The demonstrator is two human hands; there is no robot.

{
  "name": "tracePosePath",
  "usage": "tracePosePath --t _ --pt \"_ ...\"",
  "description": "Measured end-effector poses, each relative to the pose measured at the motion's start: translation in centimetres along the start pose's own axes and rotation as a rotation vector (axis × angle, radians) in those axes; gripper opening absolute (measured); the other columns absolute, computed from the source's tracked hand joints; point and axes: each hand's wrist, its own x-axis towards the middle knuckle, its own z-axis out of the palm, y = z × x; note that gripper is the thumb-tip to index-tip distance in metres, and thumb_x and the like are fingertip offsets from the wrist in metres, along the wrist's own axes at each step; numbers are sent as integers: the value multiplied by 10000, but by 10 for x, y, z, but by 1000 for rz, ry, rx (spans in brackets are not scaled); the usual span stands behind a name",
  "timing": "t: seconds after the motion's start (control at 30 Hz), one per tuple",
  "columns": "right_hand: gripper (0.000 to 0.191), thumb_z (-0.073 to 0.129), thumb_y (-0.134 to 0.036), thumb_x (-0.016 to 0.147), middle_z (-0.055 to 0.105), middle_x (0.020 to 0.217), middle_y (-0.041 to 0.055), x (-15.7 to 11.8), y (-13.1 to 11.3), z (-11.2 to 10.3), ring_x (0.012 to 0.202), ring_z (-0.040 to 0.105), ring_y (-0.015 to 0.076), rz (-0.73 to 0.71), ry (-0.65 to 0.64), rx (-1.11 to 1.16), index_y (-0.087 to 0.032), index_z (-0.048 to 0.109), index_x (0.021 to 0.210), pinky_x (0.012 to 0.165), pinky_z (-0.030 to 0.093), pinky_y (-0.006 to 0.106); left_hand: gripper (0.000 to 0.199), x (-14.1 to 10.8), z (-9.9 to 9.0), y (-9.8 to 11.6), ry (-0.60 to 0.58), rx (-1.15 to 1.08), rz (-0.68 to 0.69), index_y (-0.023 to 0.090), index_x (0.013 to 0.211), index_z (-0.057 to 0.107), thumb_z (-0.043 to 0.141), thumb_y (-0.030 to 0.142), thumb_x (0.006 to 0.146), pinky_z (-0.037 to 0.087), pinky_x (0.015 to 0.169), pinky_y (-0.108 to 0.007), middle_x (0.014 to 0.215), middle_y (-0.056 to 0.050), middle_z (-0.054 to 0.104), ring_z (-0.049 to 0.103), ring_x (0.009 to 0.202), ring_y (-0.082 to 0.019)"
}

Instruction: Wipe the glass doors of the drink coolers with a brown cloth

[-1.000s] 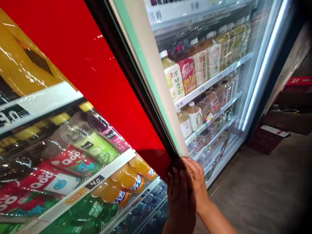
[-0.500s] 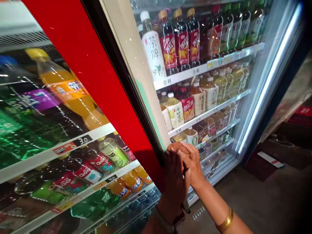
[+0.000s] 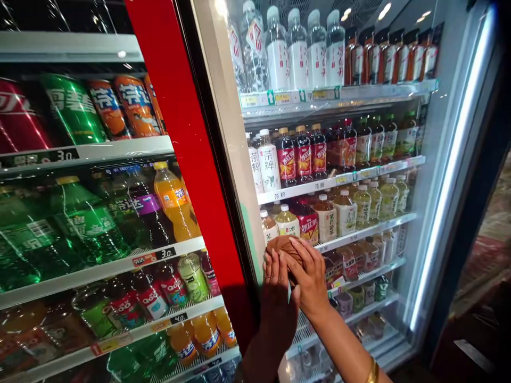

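Brown cloth: gripping it with left hand and right hand together at the cream frame beside the red panel; ideally pressing evenly, spreading fingers wider over the folds, keeping fingertips clear of the frame.

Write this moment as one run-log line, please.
left hand: fingers on brown cloth | right hand: over same cloth | nearby: pale cooler frame, red panel, bottled drinks
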Motion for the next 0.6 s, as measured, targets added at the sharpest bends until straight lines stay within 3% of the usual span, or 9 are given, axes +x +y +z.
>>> tracePosePath --t 0.13,0.23,0.3,0.33,0.4,0.47,0.53,0.6 --pt "590 508 -262 952 545 1576 25 -31 7 14 1459 530 309 81 62 -57 -417 526 1522 1019 614 579 676 3 14 -6 33 61 99 160 1702 89 340 331 1098 366 1301 -492 1750 -160 231 163 1636 -284" --pt "695 283 -412 906 549 1567 -27 -40 14 34 1381 607 312 73 162 -15 -416 461 1578 853 672 579 670 9 34 -12 158 85 74 175 1702 73 290 403 1111 304 1330 -463 1745 -137 227 145 1634 -259" --pt "717 261 -424 879 553 1553 -85 -21 24 42 1390 599 269 -36 227 -8 -452 460 1567 851 678 526 688 23 41 -12 267 78 35 200 1701 72 357 378 1100 283 1338 -466 1739 -116 234 135 1632 -259" --pt "695 303 -401 886 546 1561 -95 -4 29 43 1420 574 253 -107 242 -13 -461 468 1559 944 661 502 715 33 43 -11 312 73 19 207 1700 83 415 356 1085 286 1338 -471 1736 -110 237 135 1629 -268" --pt "642 411 -297 916 528 1593 -53 38 41 38 1481 514 256 -254 216 -11 -418 509 1539 1201 509 522 776 55 41 -5 382 64 4 211 1698 104 512 323 1047 301 1333 -467 1731 -101 240 157 1621 -286" --pt "558 483 -218 949 539 1578 17 80 54 26 1499 486 275 -343 199 4 -341 581 1484 1295 364 570 822 78 38 3 429 64 6 218 1696 110 569 321 1022 300 1335 -458 1723 -94 247 200 1609 -293" --pt "520 561 -169 942 532 1569 45 108 68 15 1511 462 289 -306 212 -11 -315 617 1437 1299 349 570 847 98 39 10 458 75 8 237 1695 130 610 347 1006 276 1345 -466 1706 -87 285 244 1593 -298" --pt "556 613 -135 912 493 1601 49 117 84 9 1517 448 302 -213 239 -29 -313 610 1439 1293 357 561 836 112 44 15 493 97 -1 258 1692 176 633 359 999 240 1357 -480 1681 -79 343 281 1574 -302"
